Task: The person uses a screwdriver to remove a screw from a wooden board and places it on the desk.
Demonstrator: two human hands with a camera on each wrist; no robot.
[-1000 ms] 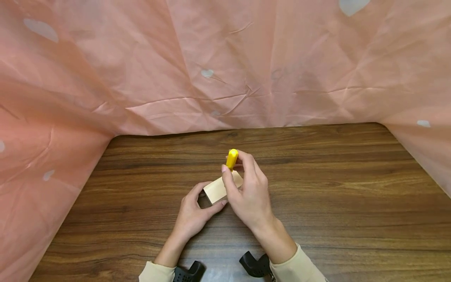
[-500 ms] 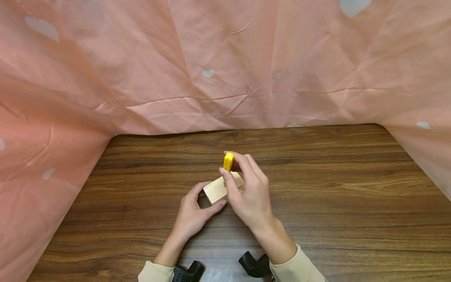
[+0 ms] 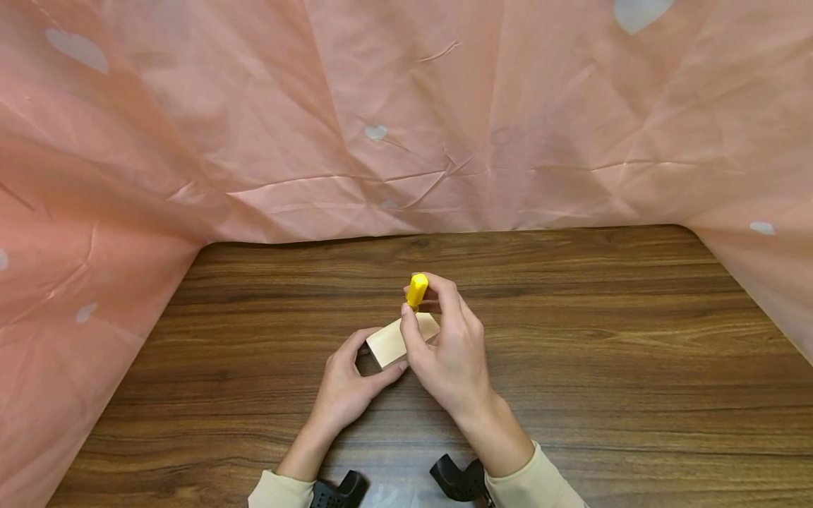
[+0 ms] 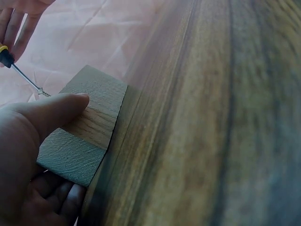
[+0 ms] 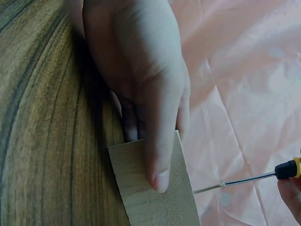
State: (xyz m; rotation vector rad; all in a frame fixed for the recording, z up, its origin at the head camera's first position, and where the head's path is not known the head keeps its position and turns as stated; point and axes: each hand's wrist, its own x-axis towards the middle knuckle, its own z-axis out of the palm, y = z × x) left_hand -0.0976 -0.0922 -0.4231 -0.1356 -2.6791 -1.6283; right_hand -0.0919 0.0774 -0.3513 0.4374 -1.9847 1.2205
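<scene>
My left hand [image 3: 349,388] grips a pale wooden block [image 3: 389,344] by its sides, thumb along the near face, holding it against the table. My right hand [image 3: 451,353] pinches the yellow handle of a screwdriver [image 3: 417,289] between thumb and fingers. In the right wrist view, its thin metal shaft ends at a screw [image 5: 209,189], whose threaded end meets the block's upper face. The left wrist view shows that screw [image 4: 43,93] just behind my left thumb, with part of its thread exposed. From the head, my right thumb covers the screw.
The brown wood-grain table [image 3: 603,353] extends around both hands. Pink cloth with pale hearts [image 3: 406,106] hangs along the back and both sides. Black devices [image 3: 460,480] sit at both wrists, beside beige sleeves [image 3: 533,483].
The yellow handle swung slightly left, then back right, as my right fingers shifted around it. My left hand and the block stayed in place.
</scene>
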